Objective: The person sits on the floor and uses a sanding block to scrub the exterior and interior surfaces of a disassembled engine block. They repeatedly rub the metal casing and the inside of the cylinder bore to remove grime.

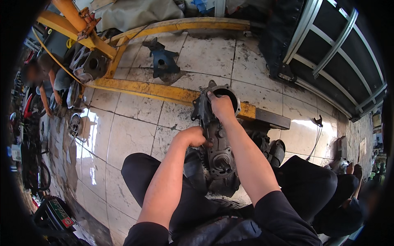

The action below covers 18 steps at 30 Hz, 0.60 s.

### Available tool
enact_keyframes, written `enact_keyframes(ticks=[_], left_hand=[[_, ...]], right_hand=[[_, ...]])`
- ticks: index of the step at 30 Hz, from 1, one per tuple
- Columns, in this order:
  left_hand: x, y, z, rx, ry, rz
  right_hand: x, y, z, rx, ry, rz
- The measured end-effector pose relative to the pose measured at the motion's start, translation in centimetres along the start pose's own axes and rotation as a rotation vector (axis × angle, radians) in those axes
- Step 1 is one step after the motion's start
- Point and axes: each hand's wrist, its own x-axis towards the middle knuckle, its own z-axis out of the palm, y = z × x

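A dirty metal transmission housing (217, 132) stands between my knees. At its far end is a round, flanged opening with a dark inside. My right hand (221, 106) grips the rim of that opening, thumb on the outer flange and fingers hooked inside, out of sight. Lower down, my left hand (194, 136) holds the housing's left side; part of its fingers is hidden by the casting. A splined shaft (224, 166) sticks out of a bolted flange at the near end.
Beyond the housing runs a yellow hoist leg (147, 89). A dark blue metal bracket (164, 61) lies on the tiles. At left, a person (50, 77) crouches near another metal housing (92, 63). Another person (347, 203) sits at right. A fork-shaped part (318, 121) lies nearby.
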Motion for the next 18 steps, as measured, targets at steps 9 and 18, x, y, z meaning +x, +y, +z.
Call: enact_keyframes(ticks=[9,18], left_hand=[[1.1,-0.7,0.4,0.027,-0.016,-0.04],[0.9,-0.6,0.2,0.079,-0.016,-0.062]], right_hand=[[0.3,-0.4,-1.1,-0.227,0.095,-0.104],[0.9,-1.4,-2.4,-0.067,0.029,0.001]])
